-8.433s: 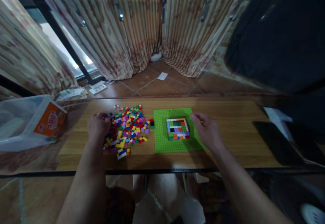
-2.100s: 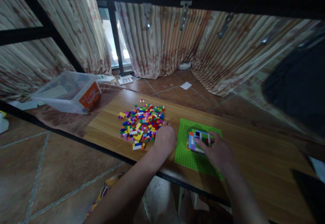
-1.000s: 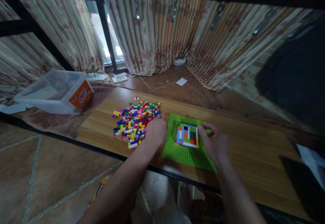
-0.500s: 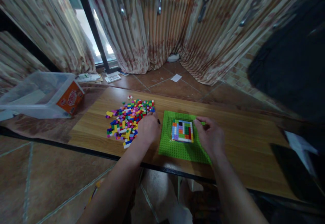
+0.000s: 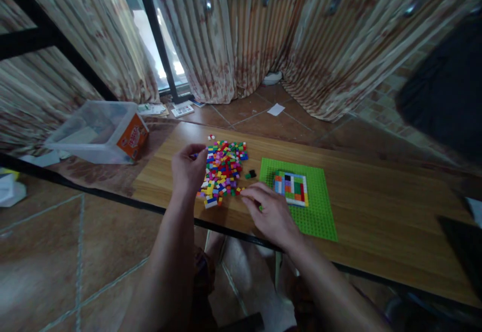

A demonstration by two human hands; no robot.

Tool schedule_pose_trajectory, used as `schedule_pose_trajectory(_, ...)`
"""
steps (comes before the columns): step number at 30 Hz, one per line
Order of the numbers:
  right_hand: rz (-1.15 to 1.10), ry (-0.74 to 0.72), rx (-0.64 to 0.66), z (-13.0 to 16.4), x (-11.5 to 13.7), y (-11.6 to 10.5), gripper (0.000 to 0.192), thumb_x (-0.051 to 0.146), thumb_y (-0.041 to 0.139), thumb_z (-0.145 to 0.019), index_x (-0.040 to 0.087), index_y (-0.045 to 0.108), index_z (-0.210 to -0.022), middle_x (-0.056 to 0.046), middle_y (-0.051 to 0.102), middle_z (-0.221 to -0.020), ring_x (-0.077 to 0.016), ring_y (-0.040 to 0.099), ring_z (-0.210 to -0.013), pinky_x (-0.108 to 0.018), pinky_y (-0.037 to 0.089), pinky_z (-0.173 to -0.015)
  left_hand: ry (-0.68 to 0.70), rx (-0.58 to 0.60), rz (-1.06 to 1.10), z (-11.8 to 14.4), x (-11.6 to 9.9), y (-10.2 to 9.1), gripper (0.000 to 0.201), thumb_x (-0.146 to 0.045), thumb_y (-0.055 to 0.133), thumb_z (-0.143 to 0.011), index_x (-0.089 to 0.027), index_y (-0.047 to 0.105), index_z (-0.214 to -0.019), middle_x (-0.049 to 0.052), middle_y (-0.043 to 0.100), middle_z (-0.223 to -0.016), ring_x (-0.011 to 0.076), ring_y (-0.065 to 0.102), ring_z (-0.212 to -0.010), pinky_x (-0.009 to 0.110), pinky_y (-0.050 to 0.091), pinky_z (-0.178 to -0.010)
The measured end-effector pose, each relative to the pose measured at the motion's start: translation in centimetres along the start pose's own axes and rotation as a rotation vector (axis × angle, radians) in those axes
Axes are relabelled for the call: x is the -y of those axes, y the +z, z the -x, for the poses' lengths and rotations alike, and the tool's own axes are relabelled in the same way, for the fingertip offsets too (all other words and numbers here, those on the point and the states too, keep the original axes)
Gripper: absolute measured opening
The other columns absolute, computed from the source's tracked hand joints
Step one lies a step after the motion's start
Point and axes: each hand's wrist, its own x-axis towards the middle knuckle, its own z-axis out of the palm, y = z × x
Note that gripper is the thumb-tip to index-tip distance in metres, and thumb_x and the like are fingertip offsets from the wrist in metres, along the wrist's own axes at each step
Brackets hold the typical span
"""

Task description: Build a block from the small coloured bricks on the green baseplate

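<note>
My left hand is over the left side of a heap of small toy bricks in many colours. Its thumb and fingertips are drawn together; whatever they may pinch is too small to name. Low over the table, at the heap's right edge, my right hand has thumb and forefinger close together beside a few yellow and red bricks, and I cannot make out what is between them. Behind its wrist lies a green baseplate carrying a low, multicoloured block of bricks. Dark bricks lie between heap and baseplate.
A clear plastic bin with an orange label stands at the left end of the wooden table. Striped curtains hang beyond it. A dark flat object lies at the right end.
My right hand has moved left from the baseplate to the heap's edge. My left hand has shifted from the heap's right side to its left. The view has turned somewhat left.
</note>
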Motion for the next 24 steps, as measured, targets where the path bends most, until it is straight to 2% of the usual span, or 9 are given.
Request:
schedule_pose_trajectory(6, 0.066, -0.014, 0.182, -0.9, 1.5, 4.1, 0.014, 0.025, 0.058, -0.092, 0.024, 0.069, -0.100, -0.005, 0.066, -0.105, -0.0190, 0.063, -0.097, -0.033, 0.051, -0.084, -0.039, 0.004, 0.069, -0.3, 0.3, -1.0, 0.028, -0.028, 0.061, -0.072, -0.011, 0.074, -0.090, 0.002, 0.068, -0.072, 0.0111, 0.055, -0.060, 0.021, 0.042, -0.057)
schedule_pose_trajectory(12, 0.183, -0.039, 0.198, -1.5, 1.8, 6.6, 0.024, 0.024, 0.071, -0.082, 0.023, 0.069, -0.106, -0.007, 0.062, -0.109, -0.0236, 0.060, -0.102, -0.038, 0.051, -0.086, -0.039, 0.013, 0.084, -0.5, 0.3, -2.2, 0.024, -0.027, 0.060, -0.074, -0.012, 0.074, -0.086, 0.001, 0.066, -0.068, 0.0096, 0.052, -0.056, 0.020, 0.040, -0.053)
schedule_pose_trajectory(17, 0.215, -0.048, 0.185, -1.8, 1.7, 7.2, 0.015, 0.021, 0.067, -0.086, 0.022, 0.070, -0.100, -0.007, 0.062, -0.106, -0.0223, 0.060, -0.098, -0.036, 0.051, -0.083, -0.039, -0.016, 0.069, -0.8, 0.7, -3.3, 0.025, -0.028, 0.061, -0.074, -0.011, 0.074, -0.087, 0.000, 0.064, -0.064, 0.0094, 0.051, -0.052, 0.020, 0.039, -0.051)
schedule_pose_trajectory(24, 0.302, -0.004, 0.146, -2.1, 0.9, 6.4, 0.015, 0.020, 0.055, -0.093, 0.021, 0.069, -0.097, -0.008, 0.063, -0.104, -0.0226, 0.061, -0.095, -0.036, 0.051, -0.080, -0.093, 0.006, 0.030, -0.9, 0.6, -4.1, 0.025, -0.031, 0.060, -0.076, -0.012, 0.074, -0.087, 0.000, 0.064, -0.061, 0.0114, 0.053, -0.053, 0.020, 0.038, -0.050)
